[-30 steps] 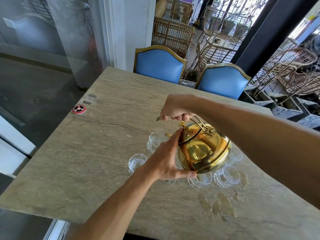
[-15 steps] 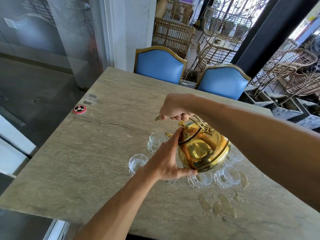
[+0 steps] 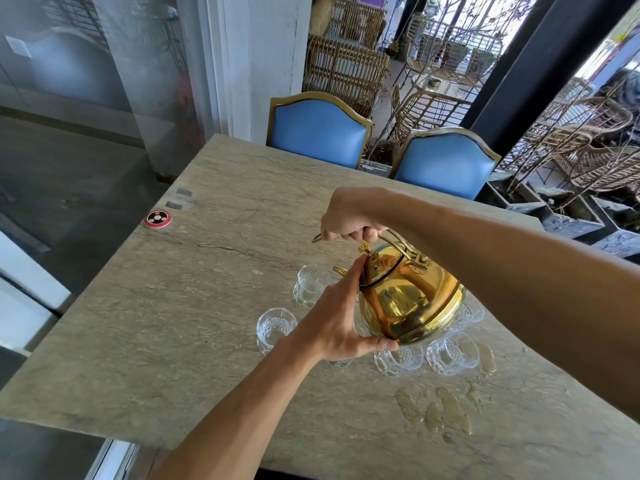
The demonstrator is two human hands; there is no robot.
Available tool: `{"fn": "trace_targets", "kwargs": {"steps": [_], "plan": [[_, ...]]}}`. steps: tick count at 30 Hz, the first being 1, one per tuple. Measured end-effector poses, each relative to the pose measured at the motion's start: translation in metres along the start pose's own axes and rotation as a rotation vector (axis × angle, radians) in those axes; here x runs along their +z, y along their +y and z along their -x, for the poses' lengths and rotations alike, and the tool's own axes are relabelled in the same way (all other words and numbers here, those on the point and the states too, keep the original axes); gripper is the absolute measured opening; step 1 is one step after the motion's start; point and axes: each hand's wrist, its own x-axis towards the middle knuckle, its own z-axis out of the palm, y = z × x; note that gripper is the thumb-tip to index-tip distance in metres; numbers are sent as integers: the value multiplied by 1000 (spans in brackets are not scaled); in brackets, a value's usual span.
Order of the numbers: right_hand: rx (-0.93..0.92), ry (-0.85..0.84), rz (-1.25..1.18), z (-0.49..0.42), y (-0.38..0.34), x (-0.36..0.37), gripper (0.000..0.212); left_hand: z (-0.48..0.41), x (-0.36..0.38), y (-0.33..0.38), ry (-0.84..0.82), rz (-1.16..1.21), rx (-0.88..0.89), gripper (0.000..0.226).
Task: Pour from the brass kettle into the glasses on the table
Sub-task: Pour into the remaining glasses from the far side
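The brass kettle (image 3: 408,299) hangs tilted to the left above a cluster of clear glasses, its spout pointing down at the far glass (image 3: 310,285). My right hand (image 3: 349,216) grips the kettle's handle from above. My left hand (image 3: 332,323) supports the kettle's side, with fingers stretched up against the lid and the thumb under the base. Another glass (image 3: 275,327) stands left of my left hand. Two more glasses (image 3: 398,358) (image 3: 450,355) sit below the kettle, and one glass (image 3: 472,311) shows behind it. No stream is visible.
The stone table (image 3: 173,323) has wet puddles (image 3: 446,410) near the front right. A red round button (image 3: 158,218) lies at the left edge. Two blue chairs (image 3: 318,133) (image 3: 446,161) stand at the far side.
The kettle's base has lifted very slightly, tipping it a touch more to the left. Both hands keep the same hold.
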Motion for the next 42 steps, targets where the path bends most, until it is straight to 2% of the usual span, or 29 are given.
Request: {"fn": "trace_targets", "kwargs": {"steps": [29, 39, 42], "plan": [[23, -45, 36, -1, -7, 3, 28, -2, 3, -1, -21, 8, -58, 143], [23, -58, 64, -2, -8, 2, 32, -1, 1, 4, -18, 7, -53, 144], [50, -62, 87, -3, -8, 2, 39, -1, 0, 6, -16, 18, -45, 139]]}}
